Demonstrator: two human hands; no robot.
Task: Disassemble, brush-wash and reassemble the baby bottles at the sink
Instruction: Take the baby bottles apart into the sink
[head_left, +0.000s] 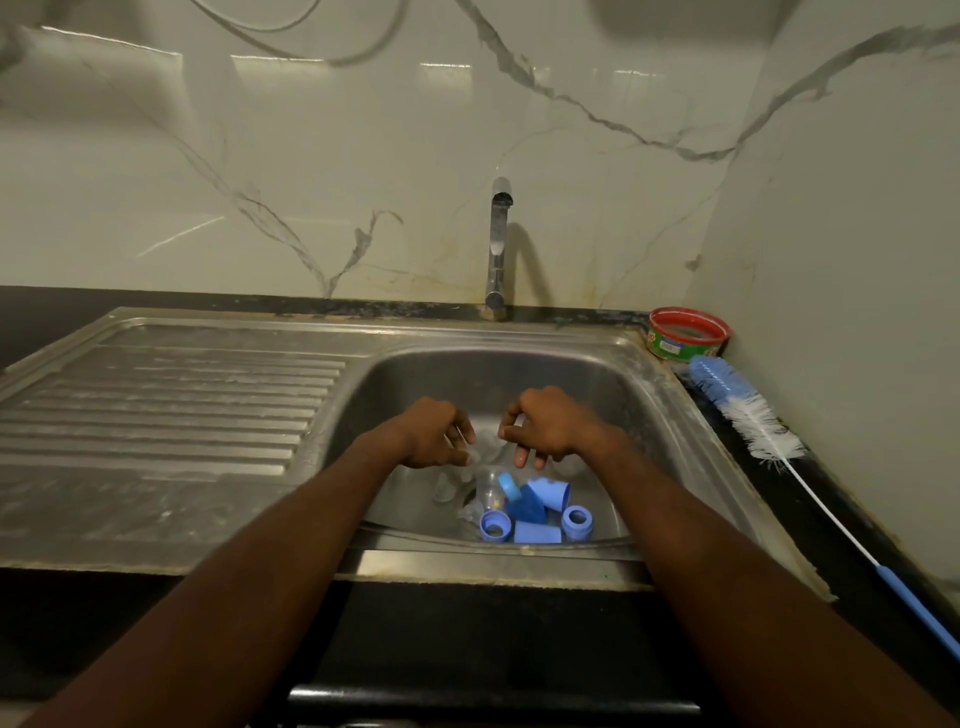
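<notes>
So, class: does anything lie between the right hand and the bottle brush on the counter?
Nothing visible does. The right hand is over the basin; the bottle brush lies on the counter beyond the sink rim.

Sink (613, 364) is seen in dull grey steel, w/ ribbed drainboard (171, 405). Blue caps (550, 493) & rings (576, 521) lie among clear bottle parts (488, 486). Brush (737, 410): blue & white bristles, blue handle. Tub (688, 335): red rim, green label. Wall (363, 156): cream, grey-veined.

Left hand (439, 434) and right hand (545, 428) cover something clear, prob. a bottle part, too faint to name; brush handle (904, 597) cut off at right edge; clear bits by sink (649, 395) front wall blur together.
</notes>
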